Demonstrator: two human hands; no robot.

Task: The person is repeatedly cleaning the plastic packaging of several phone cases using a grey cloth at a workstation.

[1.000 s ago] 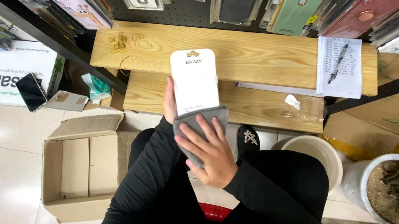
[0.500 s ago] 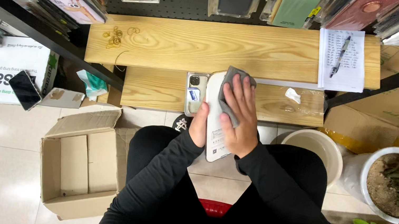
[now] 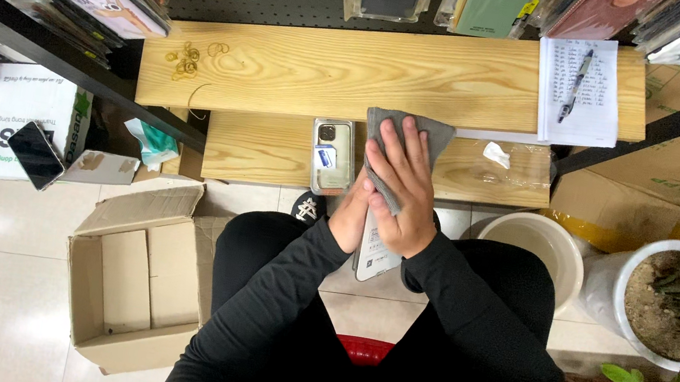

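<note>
Hands point(image 3: 389, 199) and grey cloth point(image 3: 386, 130) hide most of white package point(image 3: 373, 255).

The right hand point(image 3: 401, 193) presses a grey cloth point(image 3: 403, 137), soft and matt, onto a flat white package point(image 3: 373, 255) with a smooth, faintly glossy face (plastic or coated card, hard to tell), steadied by the left hand point(image 3: 350, 215). Just beyond the hands lie pale wooden shelves point(image 3: 287, 65), grainy and matt; left of them, an open box point(image 3: 131, 276) of rough brown cardboard.
</note>
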